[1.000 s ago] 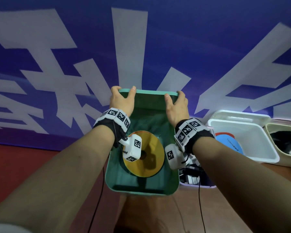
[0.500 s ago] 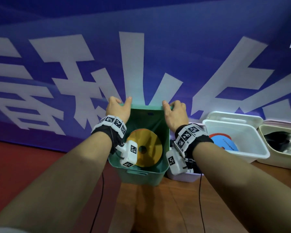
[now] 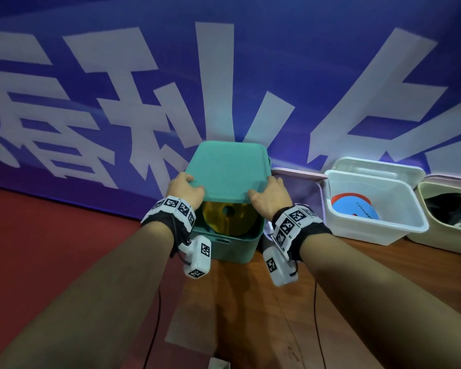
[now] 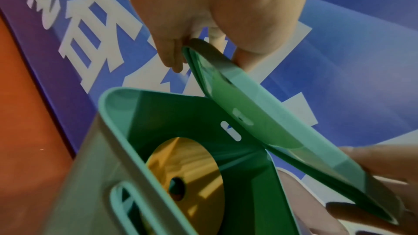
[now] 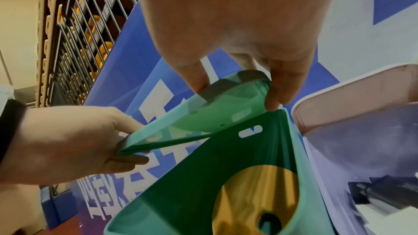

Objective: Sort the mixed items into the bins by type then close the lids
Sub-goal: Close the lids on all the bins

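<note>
A teal bin (image 3: 236,247) stands on the wooden floor against the blue banner. Its hinged teal lid (image 3: 228,171) is tilted about halfway down over the opening. My left hand (image 3: 183,189) grips the lid's near left corner and my right hand (image 3: 268,195) grips its near right corner, thumb under and fingers over the edge. In the left wrist view the lid (image 4: 267,122) slants above the bin (image 4: 126,149), and a yellow disc (image 4: 190,172) leans inside. The right wrist view shows the same lid (image 5: 203,117) and disc (image 5: 255,199).
A lilac bin (image 5: 361,149) with its pink lid (image 3: 298,173) up stands right of the teal one, holding dark items. Further right are an open white bin (image 3: 378,206) with a blue and a red disc (image 3: 354,210) and a beige bin (image 3: 447,209) with black contents.
Both hands have swung the teal lid from upright at the bin's back forward and down, so it now covers most of the opening. The head view has pulled back.
</note>
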Motion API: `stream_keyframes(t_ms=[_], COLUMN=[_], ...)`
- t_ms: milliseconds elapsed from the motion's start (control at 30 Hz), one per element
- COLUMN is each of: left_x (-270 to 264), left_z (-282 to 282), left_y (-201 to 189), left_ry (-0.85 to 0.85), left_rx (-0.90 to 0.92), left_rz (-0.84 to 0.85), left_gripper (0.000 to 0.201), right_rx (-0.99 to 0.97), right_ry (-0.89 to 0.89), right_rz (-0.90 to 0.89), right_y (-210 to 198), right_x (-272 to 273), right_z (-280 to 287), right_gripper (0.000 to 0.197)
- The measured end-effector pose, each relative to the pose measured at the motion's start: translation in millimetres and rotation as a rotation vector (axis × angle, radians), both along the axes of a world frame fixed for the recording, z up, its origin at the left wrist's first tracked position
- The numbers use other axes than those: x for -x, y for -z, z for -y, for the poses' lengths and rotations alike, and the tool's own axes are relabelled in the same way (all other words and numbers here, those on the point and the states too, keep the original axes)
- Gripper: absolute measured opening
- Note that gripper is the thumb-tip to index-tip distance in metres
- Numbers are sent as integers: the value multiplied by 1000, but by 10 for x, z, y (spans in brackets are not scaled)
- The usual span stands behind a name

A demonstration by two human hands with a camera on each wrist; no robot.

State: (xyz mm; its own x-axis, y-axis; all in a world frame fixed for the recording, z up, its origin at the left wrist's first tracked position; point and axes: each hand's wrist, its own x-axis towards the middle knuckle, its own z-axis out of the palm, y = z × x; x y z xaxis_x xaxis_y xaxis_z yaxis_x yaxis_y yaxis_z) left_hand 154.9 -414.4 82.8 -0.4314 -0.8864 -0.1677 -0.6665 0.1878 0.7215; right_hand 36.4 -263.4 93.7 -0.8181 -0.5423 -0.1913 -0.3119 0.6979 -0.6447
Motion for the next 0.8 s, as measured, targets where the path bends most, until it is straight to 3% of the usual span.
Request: stream_keyframes(t_ms=[400,600,800], left_x=[-161,-117,-109], left_z=[-17,10,140], left_y=[335,395,437], left_ry=[108,46,54], left_rx=[-41,5,30], left_rz=[123,165,209], left_gripper=[58,54,65], right_rx=[-266,-339,-385], right_ry=[-56,-27,9], right_rz=[-13,-6,-48], right_y=[274,370,407], right_x=[-106,-86,-116], right_z=[-47,-15,18], right_gripper=[57,59,62])
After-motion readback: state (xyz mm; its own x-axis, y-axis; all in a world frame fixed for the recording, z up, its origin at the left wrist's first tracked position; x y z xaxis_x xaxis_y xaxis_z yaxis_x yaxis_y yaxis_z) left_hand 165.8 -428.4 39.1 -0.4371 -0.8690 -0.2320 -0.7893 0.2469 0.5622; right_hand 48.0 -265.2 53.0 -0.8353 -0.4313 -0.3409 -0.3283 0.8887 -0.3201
